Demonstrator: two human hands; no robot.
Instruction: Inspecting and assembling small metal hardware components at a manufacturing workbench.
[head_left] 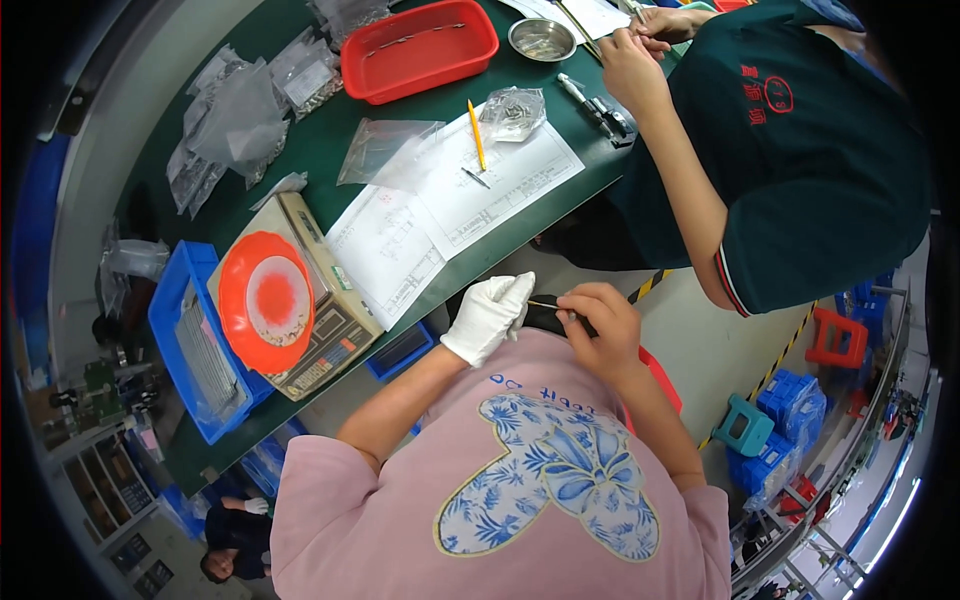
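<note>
Two hands meeting just off the table edge: gloved left hand [489,317] pinched on one end of a thin metal rod [543,304], bare right hand [601,328] gripping the other. Beyond, orange dish [266,300] on scale [335,325], drawings [440,210], red tray [420,48].

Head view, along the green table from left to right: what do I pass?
Blue bin → orange dish on the scale → paper drawings → yellow pencil → bag of small metal parts → calipers.

Dark green surface [300,150]; red tray [420,48] at twelve o'clock; orange dish [266,300] and blue bin [180,330] at nine; white-gloved left hand [487,316]; pink shirt [420,520] with blue floral print.
</note>
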